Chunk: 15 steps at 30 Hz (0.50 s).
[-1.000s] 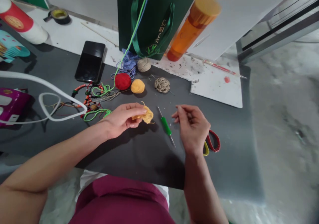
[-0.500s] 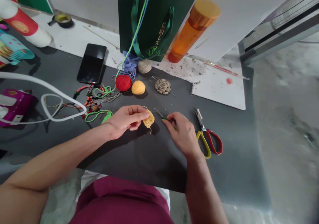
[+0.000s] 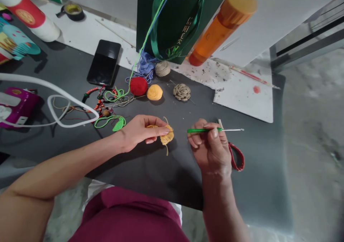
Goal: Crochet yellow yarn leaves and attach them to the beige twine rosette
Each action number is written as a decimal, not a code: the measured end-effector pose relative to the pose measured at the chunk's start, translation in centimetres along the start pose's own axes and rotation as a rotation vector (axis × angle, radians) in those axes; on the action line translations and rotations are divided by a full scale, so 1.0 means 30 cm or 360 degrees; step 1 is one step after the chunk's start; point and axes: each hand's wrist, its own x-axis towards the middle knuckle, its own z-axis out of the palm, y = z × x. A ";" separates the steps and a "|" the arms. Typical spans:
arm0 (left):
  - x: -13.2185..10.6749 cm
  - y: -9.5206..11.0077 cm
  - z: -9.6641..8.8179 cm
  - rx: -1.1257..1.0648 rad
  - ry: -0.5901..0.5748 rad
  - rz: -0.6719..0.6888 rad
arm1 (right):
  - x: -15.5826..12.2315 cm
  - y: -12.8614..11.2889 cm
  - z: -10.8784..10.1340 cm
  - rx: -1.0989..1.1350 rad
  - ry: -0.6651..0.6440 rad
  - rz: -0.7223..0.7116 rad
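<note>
My left hand (image 3: 141,131) pinches a small yellow crochet piece (image 3: 167,136) just above the dark table (image 3: 150,166); a short yarn tail hangs from it. My right hand (image 3: 209,147) is closed around a green-handled crochet hook (image 3: 205,130), held level, its metal tip pointing right. The two hands are a short gap apart. Red-handled scissors (image 3: 238,157) lie partly hidden behind my right hand.
Red (image 3: 138,86), orange (image 3: 154,92) and beige (image 3: 162,69) yarn balls and a beige crochet flower (image 3: 182,92) lie beyond the hands. Farther back stand a green gift bag (image 3: 180,16), orange bottle (image 3: 223,25) and black phone (image 3: 104,62). Beaded cords (image 3: 98,102) and a white cable (image 3: 53,91) sit left.
My right hand reached down to the crochet hook on the table, picked it up and turned it level. The left hand kept the yellow piece and shifted slightly right.
</note>
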 end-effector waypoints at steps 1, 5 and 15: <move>-0.001 -0.001 0.000 -0.0007 -0.0009 -0.0009 | -0.007 0.000 0.014 -0.0017 0.0061 -0.0035; -0.005 0.004 0.004 -0.0046 -0.0033 -0.0014 | -0.024 -0.010 0.051 -0.0076 0.0254 -0.0206; -0.020 0.019 0.010 -0.0060 -0.0078 -0.0010 | -0.068 -0.018 0.043 -0.0214 0.0179 -0.0031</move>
